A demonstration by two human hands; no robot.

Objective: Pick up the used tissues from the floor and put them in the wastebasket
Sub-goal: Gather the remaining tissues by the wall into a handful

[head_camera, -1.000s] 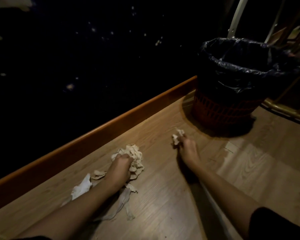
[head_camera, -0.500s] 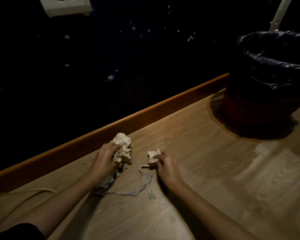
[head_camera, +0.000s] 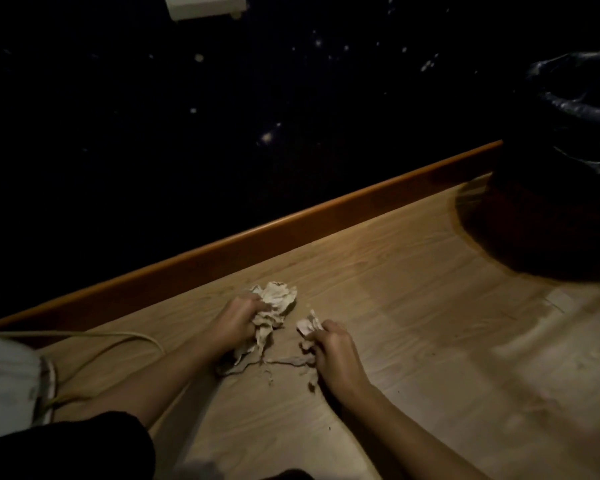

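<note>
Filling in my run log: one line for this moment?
left hand: grips tissue wad | right hand: grips tissue scrap | wastebasket: far right

Crumpled beige tissues (head_camera: 274, 306) on floor, black-lined wastebasket (head_camera: 568, 161) far right

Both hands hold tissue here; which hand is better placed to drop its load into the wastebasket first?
Probably the right hand. Gripping a small crumpled white tissue scrap, it is on the side of the black-bagged wastebasket. The left hand, with the larger crumpled tissue wad, is farther.
</note>
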